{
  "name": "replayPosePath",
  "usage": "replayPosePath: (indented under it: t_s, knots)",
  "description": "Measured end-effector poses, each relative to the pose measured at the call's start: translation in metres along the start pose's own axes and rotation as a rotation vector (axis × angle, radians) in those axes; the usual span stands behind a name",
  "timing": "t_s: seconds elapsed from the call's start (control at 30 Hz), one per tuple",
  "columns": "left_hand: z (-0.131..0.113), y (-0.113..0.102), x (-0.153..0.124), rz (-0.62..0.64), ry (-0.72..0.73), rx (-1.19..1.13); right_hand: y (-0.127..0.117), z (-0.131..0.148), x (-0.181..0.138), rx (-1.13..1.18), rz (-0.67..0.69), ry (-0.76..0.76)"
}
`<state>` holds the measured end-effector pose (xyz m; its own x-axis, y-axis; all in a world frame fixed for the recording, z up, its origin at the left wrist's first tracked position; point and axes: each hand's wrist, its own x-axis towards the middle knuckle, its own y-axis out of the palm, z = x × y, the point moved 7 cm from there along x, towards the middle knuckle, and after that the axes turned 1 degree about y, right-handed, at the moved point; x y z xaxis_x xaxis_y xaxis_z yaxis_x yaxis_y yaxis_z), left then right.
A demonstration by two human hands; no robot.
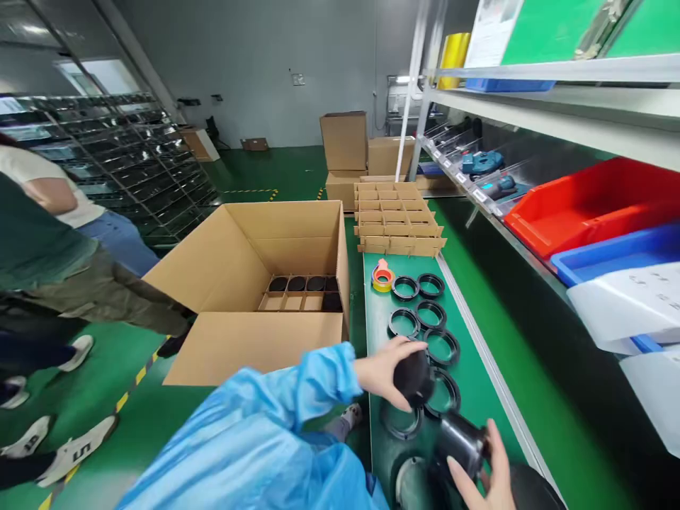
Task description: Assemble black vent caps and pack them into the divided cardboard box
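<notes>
Black cup-shaped part (414,380) in left hand's (383,371) curled fingers; glossy black cylinder (460,440), nearer, in right hand's (498,478) wider grip; seemed stiff, slick, best side-gripped.

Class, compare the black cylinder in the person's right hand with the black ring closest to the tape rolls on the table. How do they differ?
Shape: the black cylinder has a tall side wall, while the black ring is a low band with an open middle.
Pose: the cylinder is tilted in the right hand; the ring lies flat on the green table.
Shared: both are black.
</notes>
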<state>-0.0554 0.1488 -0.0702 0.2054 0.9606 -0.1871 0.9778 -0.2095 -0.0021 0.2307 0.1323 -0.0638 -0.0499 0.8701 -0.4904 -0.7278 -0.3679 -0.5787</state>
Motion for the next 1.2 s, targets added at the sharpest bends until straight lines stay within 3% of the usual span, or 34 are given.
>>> replayPosePath:
  t_s: [0.13, 0.23, 0.33, 0.4, 0.5, 0.57, 0.63, 0.7, 0.83, 1.0, 1.2]
  knots:
    - [0.052, -0.13, -0.103, -0.448, -0.23, -0.141, 0.095, 0.058, 0.004, -0.048, 0.337, -0.136]
    - [0.098, -0.213, -0.162, -0.683, -0.471, 0.128, 0.168, 0.1, 0.002, -0.162, 0.507, -0.314]
    - [0.148, -0.282, -0.197, -0.731, -0.668, 0.402, 0.247, 0.146, 0.005, -0.246, 0.609, -0.465]
    - [0.189, -0.322, -0.207, -0.735, -0.726, 0.44, 0.309, 0.177, 0.016, -0.315, 0.641, -0.534]
    - [0.264, -0.373, -0.213, -0.742, -0.771, 0.401, 0.415, 0.21, 0.055, -0.466, 0.598, -0.581]
    - [0.32, -0.399, -0.211, -0.728, -0.792, 0.376, 0.49, 0.218, 0.093, -0.58, 0.515, -0.597]
    - [0.375, -0.416, -0.208, -0.7, -0.802, 0.346, 0.561, 0.207, 0.133, -0.701, 0.436, -0.602]
    - [0.427, -0.426, -0.206, -0.67, -0.814, 0.316, 0.624, 0.178, 0.167, -0.824, 0.408, -0.582]
    - [0.513, -0.425, -0.204, -0.597, -0.829, 0.277, 0.713, 0.097, 0.207, -1.016, 0.48, -0.51]
    - [0.582, -0.409, -0.198, -0.47, -0.824, 0.299, 0.776, 0.04, 0.227, -1.104, 0.531, -0.55]
    - [0.623, -0.387, -0.185, -0.289, -0.828, 0.421, 0.812, -0.009, 0.243, -1.196, 0.583, -0.594]
